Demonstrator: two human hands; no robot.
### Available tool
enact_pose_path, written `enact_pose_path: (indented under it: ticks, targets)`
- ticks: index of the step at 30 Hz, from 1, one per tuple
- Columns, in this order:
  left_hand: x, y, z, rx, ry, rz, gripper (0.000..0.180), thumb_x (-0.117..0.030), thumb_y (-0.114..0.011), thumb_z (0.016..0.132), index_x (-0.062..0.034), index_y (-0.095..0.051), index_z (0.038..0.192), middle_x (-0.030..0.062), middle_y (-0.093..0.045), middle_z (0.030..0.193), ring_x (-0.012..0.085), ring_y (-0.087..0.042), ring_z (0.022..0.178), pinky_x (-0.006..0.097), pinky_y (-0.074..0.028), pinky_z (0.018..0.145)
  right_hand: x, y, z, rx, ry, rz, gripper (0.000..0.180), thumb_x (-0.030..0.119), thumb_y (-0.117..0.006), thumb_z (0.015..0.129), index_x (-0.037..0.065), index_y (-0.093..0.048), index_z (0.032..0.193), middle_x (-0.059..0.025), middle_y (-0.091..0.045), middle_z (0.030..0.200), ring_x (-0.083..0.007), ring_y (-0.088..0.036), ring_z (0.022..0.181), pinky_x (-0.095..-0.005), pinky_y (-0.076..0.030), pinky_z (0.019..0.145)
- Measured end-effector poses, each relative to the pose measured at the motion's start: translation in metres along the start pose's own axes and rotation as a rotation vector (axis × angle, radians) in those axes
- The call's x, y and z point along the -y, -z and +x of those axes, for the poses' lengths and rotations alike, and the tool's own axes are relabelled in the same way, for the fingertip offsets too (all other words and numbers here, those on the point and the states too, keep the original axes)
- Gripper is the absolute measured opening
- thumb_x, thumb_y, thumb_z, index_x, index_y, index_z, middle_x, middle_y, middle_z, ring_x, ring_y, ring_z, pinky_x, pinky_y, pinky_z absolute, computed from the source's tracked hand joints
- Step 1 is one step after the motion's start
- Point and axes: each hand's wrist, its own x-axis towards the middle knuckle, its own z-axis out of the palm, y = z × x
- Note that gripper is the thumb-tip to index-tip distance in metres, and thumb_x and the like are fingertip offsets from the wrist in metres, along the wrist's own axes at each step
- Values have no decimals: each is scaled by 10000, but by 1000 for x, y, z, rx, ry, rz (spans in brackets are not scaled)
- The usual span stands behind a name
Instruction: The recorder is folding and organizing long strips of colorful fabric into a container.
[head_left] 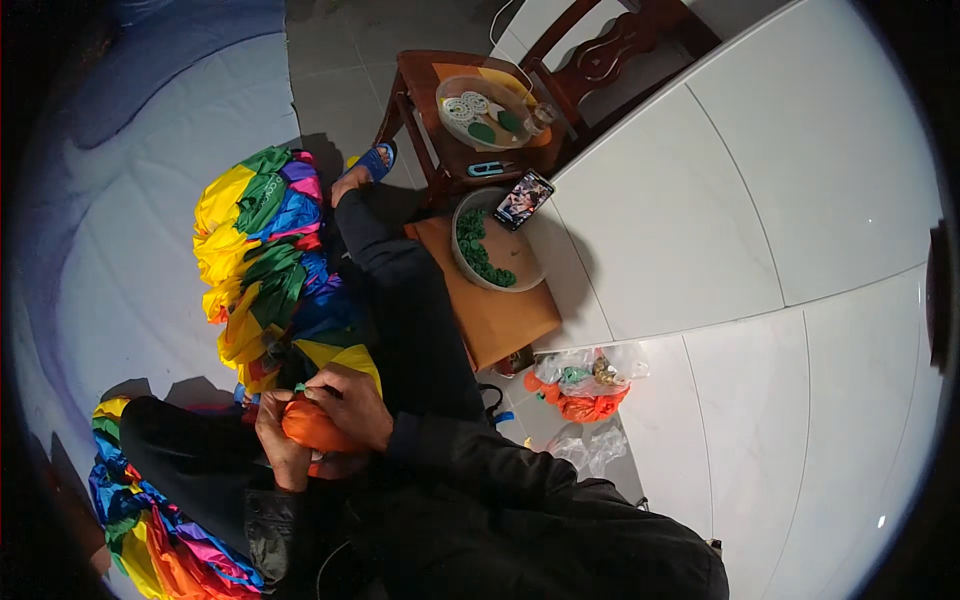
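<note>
Both hands are gripping an orange fabric piece: the left hand is clasping its left end, the right hand curling over its top, beside multicoloured cloth.

A wooden chair stands at twelve o'clock, carrying a clear tray of green and white pieces. Just below, a round bowl of green pieces sits on a brown board, a phone resting on its rim. At four o'clock, plastic bags lie on the floor.
</note>
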Motion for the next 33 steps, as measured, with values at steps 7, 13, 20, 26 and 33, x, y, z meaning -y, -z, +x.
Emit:
enact_pose_path:
  ticks: [7,13,20,26,33]
  targets:
    - [14,2,-2,-30,51,-136,254,8,-656,784,-35,-558,1015,8,-591,979,114,-564,907,263,-462,852,-3,-5,-2,-19,-3,-32,102,87,-622,912,-6,-658,930,-153,-652,912,-311,-658,862,-406,-522,763]
    - [-8,-8,-1,-45,102,-189,302,9,-675,773,-21,-597,1064,28,-638,1009,136,-603,943,277,-479,878,-6,-4,-4,-41,18,-69,87,92,-628,907,6,-633,922,-151,-651,906,-326,-655,864,-416,-520,759]
    - [-9,-6,-2,-40,-22,126,250,-30,-705,751,-20,-656,996,45,-689,915,154,-640,880,298,-510,826,-7,-4,-4,-38,26,-73,109,125,-626,916,18,-605,918,-161,-648,881,-336,-655,850,-426,-515,739]
    - [-20,-4,-2,-13,-73,187,276,-54,-717,740,-34,-654,1008,62,-690,911,159,-646,860,301,-510,813,-3,3,-4,59,-14,-80,166,179,-611,935,17,-589,908,-181,-632,790,-354,-657,775,-444,-503,684]
    - [-24,-4,-5,25,-55,174,286,-62,-719,737,-40,-652,1014,66,-687,907,159,-647,846,299,-511,810,-7,12,2,57,70,-164,145,166,-619,927,23,-621,898,-179,-637,765,-342,-660,729,-405,-506,639]
